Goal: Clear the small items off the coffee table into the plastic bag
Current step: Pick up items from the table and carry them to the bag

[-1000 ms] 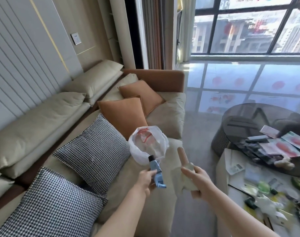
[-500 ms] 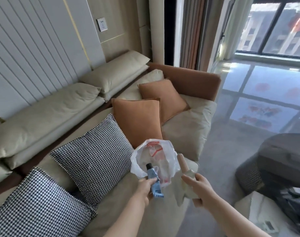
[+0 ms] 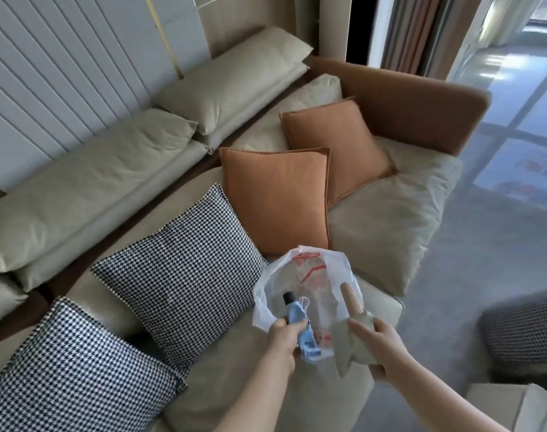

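A white plastic bag (image 3: 312,275) with red print sits open on the sofa seat, its mouth facing me. My left hand (image 3: 283,336) grips a blue tube (image 3: 298,319) with a black cap, held over the near rim of the bag. My right hand (image 3: 379,342) holds a pale green bottle with a ribbed tan cap (image 3: 353,300), just at the bag's right edge. Inside the bag a thin white loop shows near the tube; the rest of its contents are unclear.
The beige sofa (image 3: 387,219) carries two orange cushions (image 3: 278,198) and two houndstooth cushions (image 3: 178,263) left of the bag. A dark round stool (image 3: 524,332) stands at the right on grey carpet. A pale table corner (image 3: 515,406) shows bottom right.
My view has swung left and down, so the coffee table has left the frame. Both hands have come closer to the bag and now hold their items at its mouth.
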Demonstrator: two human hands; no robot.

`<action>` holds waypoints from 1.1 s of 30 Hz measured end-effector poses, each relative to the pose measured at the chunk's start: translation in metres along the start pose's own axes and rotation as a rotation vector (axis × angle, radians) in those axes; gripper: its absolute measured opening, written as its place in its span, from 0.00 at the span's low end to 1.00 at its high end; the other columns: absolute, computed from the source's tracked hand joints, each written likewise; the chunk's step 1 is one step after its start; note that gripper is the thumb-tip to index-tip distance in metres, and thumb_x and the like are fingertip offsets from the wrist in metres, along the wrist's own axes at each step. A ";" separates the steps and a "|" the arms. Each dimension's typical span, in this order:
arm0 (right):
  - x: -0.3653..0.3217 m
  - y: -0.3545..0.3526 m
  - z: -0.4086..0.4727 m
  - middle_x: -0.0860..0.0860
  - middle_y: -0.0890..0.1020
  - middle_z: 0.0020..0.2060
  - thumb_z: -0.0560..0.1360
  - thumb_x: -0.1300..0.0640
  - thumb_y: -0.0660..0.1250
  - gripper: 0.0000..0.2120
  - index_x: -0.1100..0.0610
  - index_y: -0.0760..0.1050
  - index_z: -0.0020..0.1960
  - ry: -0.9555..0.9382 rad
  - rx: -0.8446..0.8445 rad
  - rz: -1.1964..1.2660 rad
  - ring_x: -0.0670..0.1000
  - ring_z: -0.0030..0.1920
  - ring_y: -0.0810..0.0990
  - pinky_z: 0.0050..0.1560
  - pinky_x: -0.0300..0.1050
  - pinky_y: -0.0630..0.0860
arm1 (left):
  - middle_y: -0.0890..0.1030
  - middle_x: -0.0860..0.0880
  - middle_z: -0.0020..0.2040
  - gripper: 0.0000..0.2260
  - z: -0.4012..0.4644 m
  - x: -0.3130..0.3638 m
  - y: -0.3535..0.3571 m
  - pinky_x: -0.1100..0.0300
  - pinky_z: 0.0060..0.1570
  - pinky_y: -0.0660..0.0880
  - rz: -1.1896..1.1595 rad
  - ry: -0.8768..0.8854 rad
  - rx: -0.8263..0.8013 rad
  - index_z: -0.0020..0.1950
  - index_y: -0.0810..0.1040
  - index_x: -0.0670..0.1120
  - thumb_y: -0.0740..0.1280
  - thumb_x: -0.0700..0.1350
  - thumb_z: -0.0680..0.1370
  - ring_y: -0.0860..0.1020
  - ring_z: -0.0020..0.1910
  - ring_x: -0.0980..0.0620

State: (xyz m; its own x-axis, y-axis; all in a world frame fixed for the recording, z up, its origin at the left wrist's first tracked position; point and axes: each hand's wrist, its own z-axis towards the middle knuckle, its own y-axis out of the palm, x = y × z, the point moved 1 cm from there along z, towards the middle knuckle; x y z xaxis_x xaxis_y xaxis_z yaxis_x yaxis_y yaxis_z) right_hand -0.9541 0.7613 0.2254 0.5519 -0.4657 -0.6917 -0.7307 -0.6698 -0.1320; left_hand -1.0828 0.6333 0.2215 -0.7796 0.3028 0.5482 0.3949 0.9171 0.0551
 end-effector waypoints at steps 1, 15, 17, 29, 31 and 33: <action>-0.001 0.006 0.008 0.57 0.82 0.40 0.73 0.54 0.71 0.07 0.55 0.76 0.47 0.016 0.014 0.011 0.56 0.40 0.82 0.38 0.51 0.81 | 0.81 0.38 0.46 0.06 0.011 0.002 0.000 0.43 0.49 0.78 0.010 -0.015 0.002 0.51 0.76 0.39 0.68 0.35 0.75 0.80 0.43 0.41; 0.008 0.087 0.146 0.56 0.78 0.42 0.76 0.51 0.67 0.13 0.58 0.70 0.54 0.131 0.067 -0.087 0.57 0.42 0.80 0.44 0.53 0.80 | 0.76 0.44 0.36 0.09 0.167 0.017 0.018 0.66 0.27 0.64 0.270 -0.038 0.199 0.41 0.73 0.43 0.62 0.44 0.79 0.69 0.29 0.51; 0.016 0.096 0.166 0.53 0.78 0.40 0.76 0.52 0.66 0.13 0.58 0.70 0.56 0.152 0.056 -0.091 0.53 0.39 0.79 0.41 0.50 0.79 | 0.74 0.46 0.32 0.08 0.187 0.014 0.018 0.66 0.26 0.64 0.252 -0.063 0.229 0.41 0.74 0.41 0.62 0.41 0.79 0.69 0.28 0.50; 0.041 0.114 0.229 0.52 0.73 0.63 0.77 0.59 0.63 0.28 0.54 0.59 0.74 0.118 0.036 -0.161 0.45 0.44 0.73 0.36 0.35 0.71 | 0.80 0.47 0.47 0.14 0.257 -0.008 0.023 0.50 0.56 0.77 0.238 -0.112 0.255 0.58 0.78 0.49 0.62 0.34 0.78 0.79 0.50 0.44; 0.041 0.111 0.228 0.51 0.72 0.64 0.77 0.58 0.63 0.26 0.54 0.60 0.74 0.121 0.022 -0.182 0.42 0.41 0.73 0.33 0.30 0.69 | 0.80 0.46 0.54 0.15 0.255 -0.006 0.023 0.48 0.59 0.76 0.239 -0.120 0.264 0.63 0.77 0.45 0.61 0.35 0.78 0.78 0.55 0.44; 0.039 0.107 0.225 0.52 0.71 0.67 0.77 0.58 0.63 0.26 0.55 0.61 0.73 0.111 0.010 -0.185 0.46 0.50 0.76 0.43 0.33 0.74 | 0.80 0.43 0.56 0.17 0.253 -0.005 0.023 0.48 0.60 0.75 0.269 -0.104 0.262 0.65 0.76 0.45 0.62 0.35 0.78 0.78 0.55 0.43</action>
State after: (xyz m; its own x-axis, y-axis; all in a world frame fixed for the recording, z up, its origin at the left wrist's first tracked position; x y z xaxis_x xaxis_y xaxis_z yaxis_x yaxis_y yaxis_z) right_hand -1.1014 0.8012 0.0250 0.7170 -0.3967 -0.5732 -0.6168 -0.7441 -0.2566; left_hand -1.1924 0.7188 0.0090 -0.7157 0.5539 0.4253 0.4648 0.8324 -0.3018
